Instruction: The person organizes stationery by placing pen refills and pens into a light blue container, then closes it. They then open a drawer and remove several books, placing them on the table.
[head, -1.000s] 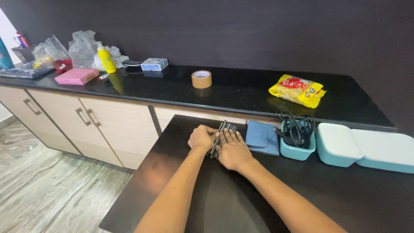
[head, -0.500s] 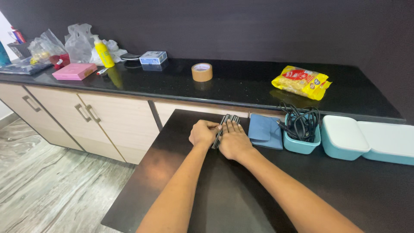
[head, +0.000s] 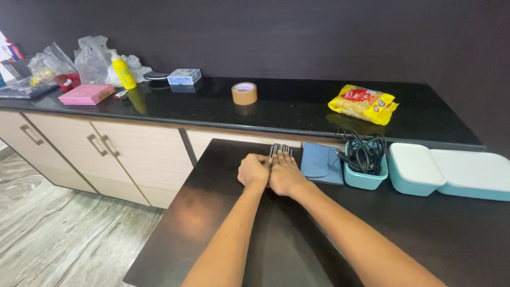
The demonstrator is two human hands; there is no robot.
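Note:
A bunch of thin dark sticks (head: 278, 149) lies on the black table (head: 255, 244), near its far edge. My left hand (head: 254, 170) and my right hand (head: 285, 175) press together on top of the bunch, side by side. Both hands cover most of it; only the far tips show above my fingers. My left hand's fingers are curled against the sticks, while my right hand lies flatter over them. Whether the fingers wrap around the bunch is hidden.
Right of my hands lie a folded blue cloth (head: 320, 162), a teal tub holding black cables (head: 365, 159) and two teal lidded boxes (head: 417, 169). On the black counter (head: 297, 114) behind are a tape roll (head: 244, 93), a yellow packet (head: 363, 104), a yellow bottle (head: 121, 70), a pink box (head: 86, 94) and plastic bags.
My two hands have closed tighter together over the sticks, hiding more of them. The view has shifted slightly as my head moved.

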